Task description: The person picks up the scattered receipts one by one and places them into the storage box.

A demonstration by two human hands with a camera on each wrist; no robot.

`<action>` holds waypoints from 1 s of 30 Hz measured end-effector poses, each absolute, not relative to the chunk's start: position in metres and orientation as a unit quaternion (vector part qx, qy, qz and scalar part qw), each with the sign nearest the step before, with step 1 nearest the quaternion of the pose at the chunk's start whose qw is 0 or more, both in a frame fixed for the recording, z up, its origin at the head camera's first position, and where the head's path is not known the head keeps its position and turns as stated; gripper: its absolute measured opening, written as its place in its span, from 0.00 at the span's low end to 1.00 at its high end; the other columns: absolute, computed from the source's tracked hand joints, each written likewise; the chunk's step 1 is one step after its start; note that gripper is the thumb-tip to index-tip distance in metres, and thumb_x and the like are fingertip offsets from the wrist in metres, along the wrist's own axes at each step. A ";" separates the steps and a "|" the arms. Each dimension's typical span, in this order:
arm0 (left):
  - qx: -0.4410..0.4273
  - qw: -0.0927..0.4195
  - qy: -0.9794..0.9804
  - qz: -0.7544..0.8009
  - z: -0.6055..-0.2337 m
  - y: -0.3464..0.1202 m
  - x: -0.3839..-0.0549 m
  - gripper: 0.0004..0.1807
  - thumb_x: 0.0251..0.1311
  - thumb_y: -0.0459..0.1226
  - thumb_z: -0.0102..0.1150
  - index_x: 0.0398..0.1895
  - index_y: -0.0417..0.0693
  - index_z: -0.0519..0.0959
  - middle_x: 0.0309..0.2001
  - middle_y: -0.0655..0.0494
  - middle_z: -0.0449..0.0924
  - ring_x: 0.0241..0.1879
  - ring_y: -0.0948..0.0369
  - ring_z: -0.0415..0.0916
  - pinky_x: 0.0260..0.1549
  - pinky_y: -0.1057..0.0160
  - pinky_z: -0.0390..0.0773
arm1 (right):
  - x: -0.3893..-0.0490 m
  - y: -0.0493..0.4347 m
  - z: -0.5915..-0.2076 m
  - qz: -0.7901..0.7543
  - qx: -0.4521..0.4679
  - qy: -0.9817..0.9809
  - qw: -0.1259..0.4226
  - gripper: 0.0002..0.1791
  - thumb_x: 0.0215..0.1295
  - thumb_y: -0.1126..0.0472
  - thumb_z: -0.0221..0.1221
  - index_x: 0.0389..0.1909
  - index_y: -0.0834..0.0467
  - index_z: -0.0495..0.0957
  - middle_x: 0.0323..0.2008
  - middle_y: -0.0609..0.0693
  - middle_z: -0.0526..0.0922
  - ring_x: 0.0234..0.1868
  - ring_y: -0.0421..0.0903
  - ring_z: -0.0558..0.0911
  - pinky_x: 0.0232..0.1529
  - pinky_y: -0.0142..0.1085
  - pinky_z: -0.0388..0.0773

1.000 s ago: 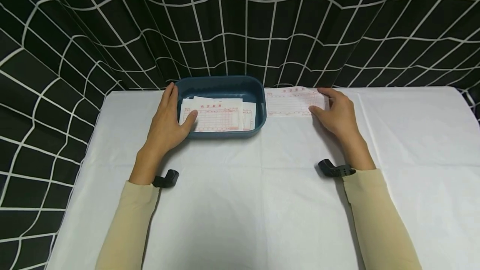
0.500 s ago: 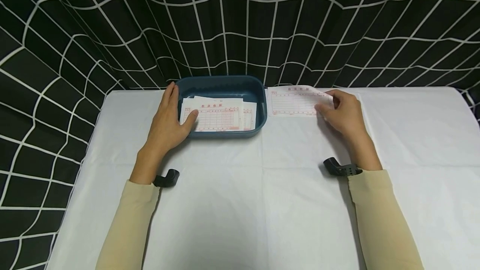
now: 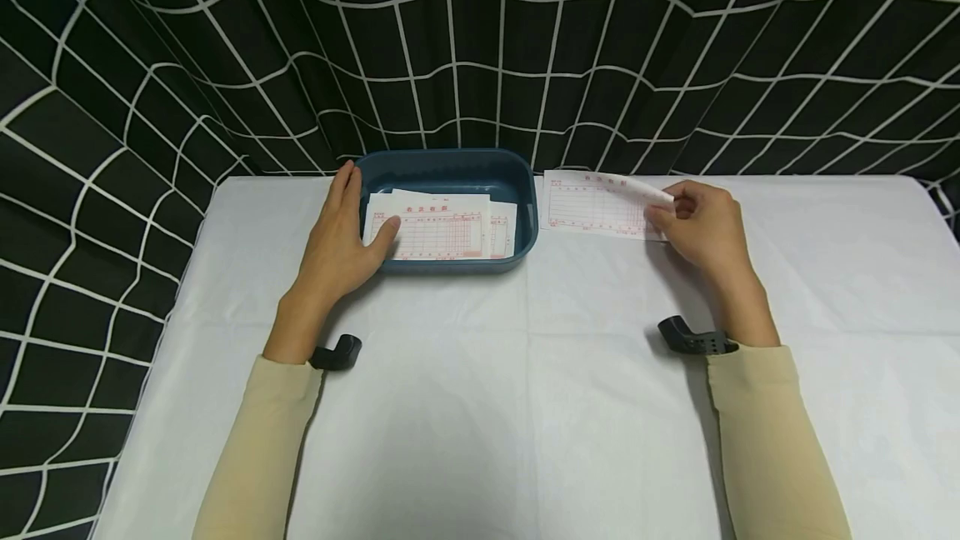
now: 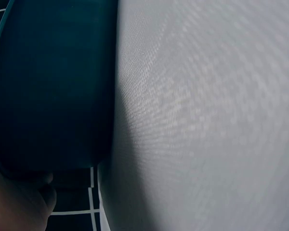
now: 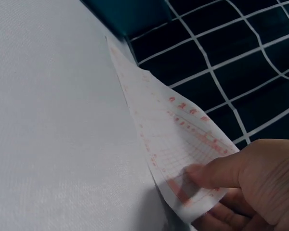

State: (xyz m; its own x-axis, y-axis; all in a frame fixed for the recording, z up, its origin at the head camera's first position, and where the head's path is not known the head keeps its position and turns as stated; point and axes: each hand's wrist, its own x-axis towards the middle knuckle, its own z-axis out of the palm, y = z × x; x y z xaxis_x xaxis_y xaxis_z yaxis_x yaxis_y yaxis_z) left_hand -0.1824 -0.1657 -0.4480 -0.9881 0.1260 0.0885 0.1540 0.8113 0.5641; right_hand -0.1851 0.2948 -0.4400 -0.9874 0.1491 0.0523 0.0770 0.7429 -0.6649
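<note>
A white receipt form (image 3: pixel 588 207) printed in red lies right of the blue bin (image 3: pixel 454 267). My right hand (image 3: pixel 708 227) pinches its right end between thumb and fingers, and that end curls up. In the right wrist view the receipt form (image 5: pixel 159 130) bends toward the hand (image 5: pixel 250 185). My left hand (image 3: pixel 337 232) rests on the bin's left end, fingers straight along the outside and thumb reaching over the rim onto the receipt forms (image 3: pixel 435 236) inside. The left wrist view shows the bin's dark side wall (image 4: pixel 53 86) and part of the left hand (image 4: pixel 19 202).
A white cloth (image 3: pixel 480 398) covers the table. Behind it and to the left hang dark curtains (image 3: pixel 480 32) with a white grid, close to the bin's back edge. Black wrist cameras sit on both wrists, the right one (image 3: pixel 693 338) just above the cloth.
My right hand has shifted a little to the right, drawing the receipt form away from the bin and curling its right end up. My left hand stays on the bin.
</note>
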 end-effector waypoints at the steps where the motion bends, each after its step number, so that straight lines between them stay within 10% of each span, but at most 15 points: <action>1: -0.074 0.024 -0.951 -0.299 -0.448 -0.166 -0.183 0.50 0.71 0.52 0.57 0.85 0.35 0.48 0.88 0.44 0.42 0.88 0.48 0.42 0.84 0.42 0.53 | -0.184 0.295 -0.439 0.355 -0.063 -0.931 0.052 0.15 0.66 0.61 0.70 0.47 0.68 0.86 0.33 0.54 0.89 0.26 0.18 0.73 0.28 0.16 0.70; 25: -0.075 0.024 -0.951 -0.299 -0.451 -0.165 -0.181 0.50 0.72 0.52 0.57 0.85 0.35 0.48 0.88 0.45 0.41 0.88 0.48 0.43 0.84 0.42 0.53 | -0.163 0.280 -0.387 0.393 -0.038 -0.908 0.140 0.12 0.69 0.64 0.67 0.48 0.68 0.87 0.49 0.64 0.87 0.31 0.12 0.77 0.30 0.12 0.73; 30: -0.075 0.024 -0.952 -0.294 -0.450 -0.166 -0.182 0.50 0.72 0.52 0.57 0.85 0.35 0.48 0.88 0.44 0.41 0.88 0.48 0.43 0.84 0.42 0.53 | -0.162 0.274 -0.369 0.400 -0.031 -0.899 0.177 0.10 0.67 0.66 0.68 0.45 0.67 0.89 0.34 0.31 0.85 0.30 0.13 0.79 0.30 0.12 0.73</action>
